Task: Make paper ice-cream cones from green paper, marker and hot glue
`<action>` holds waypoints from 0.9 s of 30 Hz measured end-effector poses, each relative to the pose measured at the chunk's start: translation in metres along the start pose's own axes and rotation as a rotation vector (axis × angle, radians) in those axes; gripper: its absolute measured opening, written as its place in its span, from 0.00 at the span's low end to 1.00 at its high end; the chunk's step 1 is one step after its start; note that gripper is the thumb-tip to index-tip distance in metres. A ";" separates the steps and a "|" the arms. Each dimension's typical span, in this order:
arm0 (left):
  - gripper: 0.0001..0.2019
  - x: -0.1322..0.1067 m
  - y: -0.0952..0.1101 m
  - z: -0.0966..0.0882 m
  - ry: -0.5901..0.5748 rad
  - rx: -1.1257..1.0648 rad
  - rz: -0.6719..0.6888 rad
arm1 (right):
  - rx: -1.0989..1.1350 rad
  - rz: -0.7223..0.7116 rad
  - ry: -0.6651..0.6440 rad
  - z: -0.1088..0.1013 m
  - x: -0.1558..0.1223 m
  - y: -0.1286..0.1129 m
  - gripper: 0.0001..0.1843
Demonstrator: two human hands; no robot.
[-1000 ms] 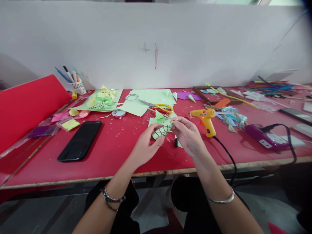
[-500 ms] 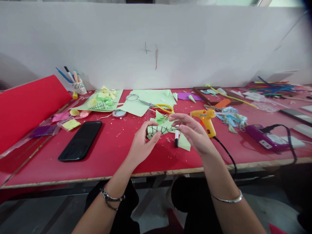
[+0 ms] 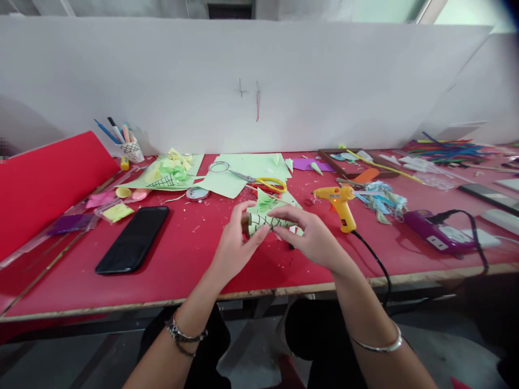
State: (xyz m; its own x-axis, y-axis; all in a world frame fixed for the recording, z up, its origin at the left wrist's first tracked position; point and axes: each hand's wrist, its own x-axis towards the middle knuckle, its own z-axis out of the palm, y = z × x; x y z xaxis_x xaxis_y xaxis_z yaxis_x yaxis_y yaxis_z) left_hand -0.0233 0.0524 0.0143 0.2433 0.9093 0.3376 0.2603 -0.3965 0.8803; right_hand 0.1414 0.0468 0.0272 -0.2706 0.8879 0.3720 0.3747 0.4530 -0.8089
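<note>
Between my hands lies a rolled pale green paper cone (image 3: 258, 222) with a black criss-cross pattern, its wide end facing left. My left hand (image 3: 236, 244) grips that wide end between thumb and fingers. On the narrower right part, my right hand (image 3: 314, 236) is closed, thumb below and fingers above, hiding the tip. Just behind the cone is a pleated green paper piece (image 3: 265, 201). A pen lies mostly hidden under my right hand. Beyond are yellow-handled scissors (image 3: 271, 184) on pale green sheets (image 3: 227, 185).
To the right a yellow glue gun (image 3: 343, 208) stands with its cord over the table edge, near a purple power strip (image 3: 440, 232). A black phone (image 3: 133, 239) lies at left. Crumpled paper (image 3: 174, 167), a pen cup (image 3: 132, 151) and a red board (image 3: 52, 183) are farther back.
My right hand has moved left and closed onto the cone, covering its narrow end and most of the pen. My left hand keeps its hold. The view has tilted up slightly.
</note>
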 end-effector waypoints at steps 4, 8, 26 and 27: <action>0.18 0.001 -0.002 0.002 0.115 -0.154 0.041 | -0.059 -0.003 0.067 0.004 0.001 -0.001 0.11; 0.11 0.003 -0.003 -0.002 0.179 -0.152 0.083 | -0.088 -0.036 0.136 0.006 0.001 -0.002 0.11; 0.13 0.004 -0.002 -0.003 0.034 -0.210 -0.055 | 0.003 -0.169 0.164 0.016 0.002 -0.006 0.14; 0.14 0.004 -0.002 -0.004 0.024 -0.230 -0.059 | -0.001 -0.163 0.172 0.016 0.002 -0.006 0.14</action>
State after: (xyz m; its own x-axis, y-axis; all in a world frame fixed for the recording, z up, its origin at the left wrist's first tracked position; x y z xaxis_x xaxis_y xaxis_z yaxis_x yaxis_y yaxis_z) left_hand -0.0261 0.0573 0.0152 0.2108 0.9339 0.2887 0.0533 -0.3059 0.9506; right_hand 0.1248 0.0443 0.0258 -0.1725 0.8032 0.5702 0.3396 0.5919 -0.7310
